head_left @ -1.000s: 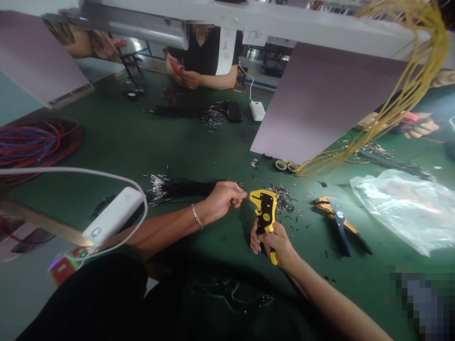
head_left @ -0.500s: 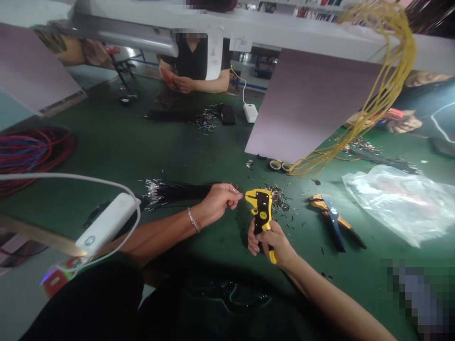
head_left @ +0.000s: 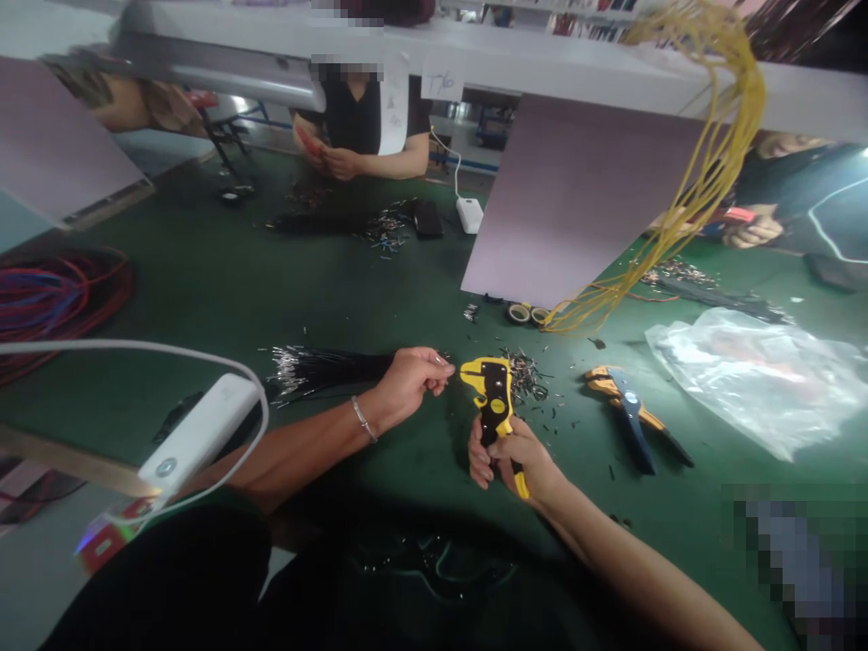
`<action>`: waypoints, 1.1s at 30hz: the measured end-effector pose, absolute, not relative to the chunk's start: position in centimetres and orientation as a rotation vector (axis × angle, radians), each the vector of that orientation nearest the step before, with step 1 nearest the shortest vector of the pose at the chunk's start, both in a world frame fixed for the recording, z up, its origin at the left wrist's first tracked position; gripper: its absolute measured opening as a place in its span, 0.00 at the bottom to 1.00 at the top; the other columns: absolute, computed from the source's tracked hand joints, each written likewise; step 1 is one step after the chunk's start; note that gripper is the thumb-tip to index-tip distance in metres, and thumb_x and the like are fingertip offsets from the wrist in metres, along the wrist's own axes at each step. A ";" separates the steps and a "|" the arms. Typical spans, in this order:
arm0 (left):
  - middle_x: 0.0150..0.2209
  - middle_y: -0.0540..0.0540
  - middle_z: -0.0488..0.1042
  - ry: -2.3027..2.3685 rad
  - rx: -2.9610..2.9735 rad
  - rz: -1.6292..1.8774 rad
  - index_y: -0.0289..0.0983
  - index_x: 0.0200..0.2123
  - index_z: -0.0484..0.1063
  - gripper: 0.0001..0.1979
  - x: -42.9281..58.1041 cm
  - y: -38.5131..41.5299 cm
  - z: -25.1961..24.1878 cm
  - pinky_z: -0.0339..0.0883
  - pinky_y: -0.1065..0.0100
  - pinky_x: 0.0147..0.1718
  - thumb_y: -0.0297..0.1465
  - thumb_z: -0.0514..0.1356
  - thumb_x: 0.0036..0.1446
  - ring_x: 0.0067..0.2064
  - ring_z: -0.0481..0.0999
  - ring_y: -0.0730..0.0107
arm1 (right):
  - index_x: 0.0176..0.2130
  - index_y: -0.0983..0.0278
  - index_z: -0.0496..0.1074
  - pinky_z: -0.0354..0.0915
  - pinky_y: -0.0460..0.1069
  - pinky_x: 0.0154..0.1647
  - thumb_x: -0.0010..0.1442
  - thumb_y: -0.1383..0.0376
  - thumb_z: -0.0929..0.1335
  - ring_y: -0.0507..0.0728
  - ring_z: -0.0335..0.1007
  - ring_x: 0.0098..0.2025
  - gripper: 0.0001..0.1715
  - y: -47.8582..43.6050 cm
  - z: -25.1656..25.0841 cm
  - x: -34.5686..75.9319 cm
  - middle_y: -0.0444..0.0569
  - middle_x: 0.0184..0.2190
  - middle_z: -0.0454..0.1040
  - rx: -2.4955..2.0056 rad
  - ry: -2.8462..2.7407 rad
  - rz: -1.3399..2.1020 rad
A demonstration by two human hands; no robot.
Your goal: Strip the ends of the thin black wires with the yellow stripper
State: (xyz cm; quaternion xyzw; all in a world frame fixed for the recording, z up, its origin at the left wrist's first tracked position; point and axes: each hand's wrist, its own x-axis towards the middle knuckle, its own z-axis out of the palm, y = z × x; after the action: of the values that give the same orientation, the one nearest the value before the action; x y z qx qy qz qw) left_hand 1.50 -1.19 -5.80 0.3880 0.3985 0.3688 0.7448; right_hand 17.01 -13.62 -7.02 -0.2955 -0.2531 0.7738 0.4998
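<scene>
**Q:** What is in the right hand?
**A:** A yellow wire stripper is gripped in the right hand, the fingers closed round its handle and its head tipped up toward 11 o'clock.

**Q:** And the left hand?
**A:** The left hand is held nearly closed, with the thumb and fingertips pinched together just beside the stripper's head. Whether a thin wire is pinched there cannot be told.

**Q:** What lies closest?
**A:** A bundle of black wires, its bare ends fanned out, is laid on the desk at 10 o'clock, behind the left hand. A heap of cut scraps is found just past the stripper, at 12 o'clock.

**Q:** Further out?
**A:** A blue-and-orange wire stripper is seen at 2 o'clock, with a clear plastic bag beyond it. A white box is placed at 9 o'clock. Yellow wires are hung at 1 o'clock. A co-worker's hands are seen well apart, across the desk at 12 o'clock.
</scene>
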 end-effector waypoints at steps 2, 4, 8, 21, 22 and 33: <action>0.17 0.50 0.68 0.881 0.875 0.827 0.33 0.19 0.67 0.11 1.5 -1.2 -5.8 0.56 0.71 0.18 0.26 0.69 0.37 0.18 0.65 0.78 | 0.31 0.67 0.70 0.63 0.49 0.18 0.43 0.75 0.65 0.51 0.61 0.18 0.11 -13.8 -7.1 16.8 0.43 0.20 0.68 -0.715 -0.615 1.851; 0.16 0.50 0.68 0.884 0.907 0.840 0.33 0.19 0.68 0.10 1.5 -1.3 -5.8 0.55 0.72 0.18 0.27 0.68 0.37 0.17 0.64 0.78 | 0.31 0.67 0.70 0.64 0.49 0.18 0.42 0.76 0.65 0.51 0.62 0.18 0.12 -14.0 -7.3 16.6 0.43 0.20 0.69 -0.713 -0.638 1.831; 0.15 0.51 0.67 0.903 0.976 0.871 0.32 0.18 0.68 0.09 1.6 -1.5 -5.6 0.54 0.72 0.17 0.27 0.68 0.38 0.16 0.63 0.79 | 0.32 0.67 0.70 0.64 0.49 0.19 0.42 0.76 0.66 0.51 0.62 0.18 0.13 -14.4 -7.7 16.3 0.43 0.20 0.69 -0.730 -0.691 1.803; 0.14 0.52 0.66 0.971 1.123 0.967 0.32 0.17 0.69 0.08 1.7 -1.7 -5.0 0.53 0.74 0.16 0.27 0.66 0.39 0.15 0.60 0.82 | 0.34 0.66 0.70 0.65 0.51 0.23 0.44 0.76 0.67 0.52 0.64 0.21 0.14 -15.1 -7.8 16.4 0.44 0.22 0.70 -0.767 -0.781 1.798; 0.13 0.52 0.66 0.982 1.120 0.975 0.32 0.17 0.69 0.08 1.6 -1.6 -5.0 0.53 0.74 0.16 0.27 0.66 0.39 0.14 0.60 0.82 | 0.34 0.66 0.70 0.65 0.51 0.24 0.43 0.77 0.66 0.53 0.64 0.22 0.15 -15.3 -7.7 16.5 0.43 0.22 0.70 -0.776 -0.823 1.806; 0.15 0.52 0.68 0.987 1.159 0.996 0.33 0.19 0.70 0.07 1.2 -1.7 -3.5 0.55 0.74 0.18 0.28 0.65 0.40 0.16 0.61 0.82 | 0.38 0.64 0.69 0.66 0.56 0.34 0.44 0.72 0.66 0.58 0.67 0.29 0.17 -13.6 -6.9 18.1 0.47 0.27 0.71 -0.827 -0.852 1.511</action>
State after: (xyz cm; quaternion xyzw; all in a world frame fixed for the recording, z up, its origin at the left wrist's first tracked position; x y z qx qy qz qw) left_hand 1.21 -1.70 -3.47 0.5028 0.4281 0.4322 0.6141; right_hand 18.09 -13.55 -6.89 -0.3526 -0.3635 0.6445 0.5728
